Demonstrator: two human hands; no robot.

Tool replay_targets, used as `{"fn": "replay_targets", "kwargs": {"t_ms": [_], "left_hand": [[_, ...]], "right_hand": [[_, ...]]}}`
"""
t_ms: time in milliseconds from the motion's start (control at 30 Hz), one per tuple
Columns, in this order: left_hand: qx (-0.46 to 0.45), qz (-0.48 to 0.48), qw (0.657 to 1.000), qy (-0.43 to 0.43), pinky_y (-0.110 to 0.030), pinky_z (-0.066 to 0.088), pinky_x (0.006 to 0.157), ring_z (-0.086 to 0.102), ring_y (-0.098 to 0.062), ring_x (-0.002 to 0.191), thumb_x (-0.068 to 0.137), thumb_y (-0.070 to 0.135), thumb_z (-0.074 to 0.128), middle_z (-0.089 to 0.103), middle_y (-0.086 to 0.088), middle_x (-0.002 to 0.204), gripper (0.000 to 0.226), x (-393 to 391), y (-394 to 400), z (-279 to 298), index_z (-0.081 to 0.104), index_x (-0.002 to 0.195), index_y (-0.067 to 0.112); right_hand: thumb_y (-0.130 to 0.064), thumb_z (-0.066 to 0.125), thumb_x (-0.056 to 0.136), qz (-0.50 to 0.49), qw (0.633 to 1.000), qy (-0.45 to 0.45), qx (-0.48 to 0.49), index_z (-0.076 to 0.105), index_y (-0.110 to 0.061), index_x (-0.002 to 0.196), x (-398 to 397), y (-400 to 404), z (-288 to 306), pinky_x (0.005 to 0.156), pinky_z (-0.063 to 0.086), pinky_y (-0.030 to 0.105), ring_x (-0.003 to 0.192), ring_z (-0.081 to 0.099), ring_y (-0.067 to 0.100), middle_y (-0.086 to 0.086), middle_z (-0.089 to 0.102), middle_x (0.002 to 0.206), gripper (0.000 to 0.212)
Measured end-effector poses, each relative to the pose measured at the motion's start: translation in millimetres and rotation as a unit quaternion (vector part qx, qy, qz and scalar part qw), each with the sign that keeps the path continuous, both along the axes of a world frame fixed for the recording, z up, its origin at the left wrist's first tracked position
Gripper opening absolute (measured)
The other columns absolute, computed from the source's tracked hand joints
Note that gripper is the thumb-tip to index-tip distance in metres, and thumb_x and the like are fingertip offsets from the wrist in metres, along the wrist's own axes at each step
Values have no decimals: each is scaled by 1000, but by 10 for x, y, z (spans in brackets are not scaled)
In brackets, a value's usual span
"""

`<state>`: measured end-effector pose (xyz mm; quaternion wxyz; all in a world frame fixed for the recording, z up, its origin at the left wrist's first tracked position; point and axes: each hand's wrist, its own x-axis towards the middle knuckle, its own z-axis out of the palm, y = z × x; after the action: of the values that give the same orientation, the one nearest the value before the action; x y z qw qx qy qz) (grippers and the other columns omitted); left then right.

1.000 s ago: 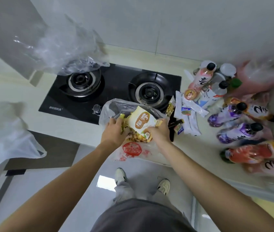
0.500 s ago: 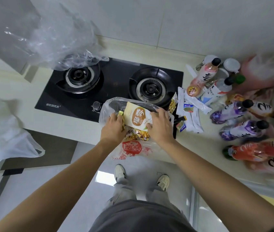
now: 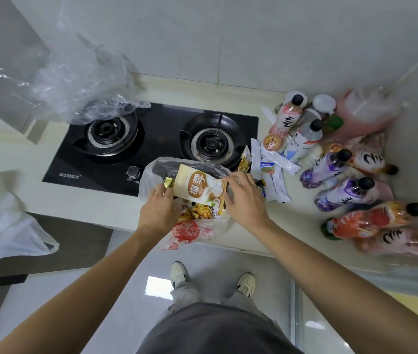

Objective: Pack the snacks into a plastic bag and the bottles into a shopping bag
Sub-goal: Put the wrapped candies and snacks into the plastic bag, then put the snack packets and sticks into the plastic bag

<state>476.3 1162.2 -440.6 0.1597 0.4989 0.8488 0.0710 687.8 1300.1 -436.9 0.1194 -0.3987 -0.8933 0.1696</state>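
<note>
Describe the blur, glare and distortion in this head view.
Head view: the snack packet and both hands are sharp; the bottles at the right edge smear; wide-angle bending curves the counter; a bright window reflection glares on the floor; lighting is soft, shadows faint.

My left hand (image 3: 157,213) grips the near rim of the clear plastic bag (image 3: 149,180) at the counter edge; my right hand (image 3: 245,198) pinches the cream coconut snack packet (image 3: 197,186) at the bag's mouth (other wrapped snacks (image 3: 197,213) lie beneath it). Behind the bag: the black two-burner gas hob (image 3: 156,139). Right of the bag: white sachets (image 3: 274,172), then bottles (image 3: 340,192), some upright, others lying on the counter (image 3: 100,205). A crumpled clear bag (image 3: 75,80) sits over the left burner.
</note>
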Motion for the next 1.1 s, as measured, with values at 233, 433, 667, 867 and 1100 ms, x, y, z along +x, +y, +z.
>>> {"fn": "replay_targets", "kwargs": {"t_ms": [233, 433, 667, 867, 1100], "left_hand": [[34, -105, 992, 54, -43, 53, 86, 51, -28, 111, 95, 40, 60, 53, -8, 119, 38, 341, 340, 170, 56, 123, 14], [58, -191, 980, 21, -44, 53, 81, 49, -28, 112, 95, 37, 56, 52, -7, 120, 33, 929, 896, 163, 57, 121, 17], [38, -275, 961, 19, -42, 50, 84, 52, -30, 110, 91, 31, 58, 53, -9, 117, 36, 1545, 1436, -58, 60, 119, 9], [-54, -297, 953, -22, -45, 45, 107, 38, -28, 140, 95, 32, 59, 43, -9, 149, 57, 1856, 1713, -366, 43, 145, 10], [-84, -316, 945, 14, -42, 17, 128, 9, -26, 158, 99, 32, 56, 13, -7, 170, 77, 1982, 1642, -607, 16, 161, 13]], "right_hand": [[-20, 66, 94, -61, 998, 32, -3, 60, -12, 125, 407, 156, -70, 93, 53, 42, 116, 55, 28, 5, 59, 121, 32], [-19, 65, 90, -111, 992, -41, -41, 60, -11, 128, 905, 351, -236, 90, 53, 44, 116, 55, 30, 7, 59, 127, 39], [-15, 59, 92, -97, 985, -92, -104, 52, -10, 138, 1329, 679, -468, 102, 49, 47, 131, 47, 29, 7, 51, 143, 47], [-13, 59, 92, -24, 987, -110, -111, 49, -16, 136, 1440, 880, -672, 93, 53, 41, 129, 48, 25, 0, 45, 146, 45], [-18, 60, 97, -1, 985, -149, -92, 34, -9, 159, 1618, 761, -845, 121, 37, 40, 151, 35, 24, 8, 34, 166, 68]]}}
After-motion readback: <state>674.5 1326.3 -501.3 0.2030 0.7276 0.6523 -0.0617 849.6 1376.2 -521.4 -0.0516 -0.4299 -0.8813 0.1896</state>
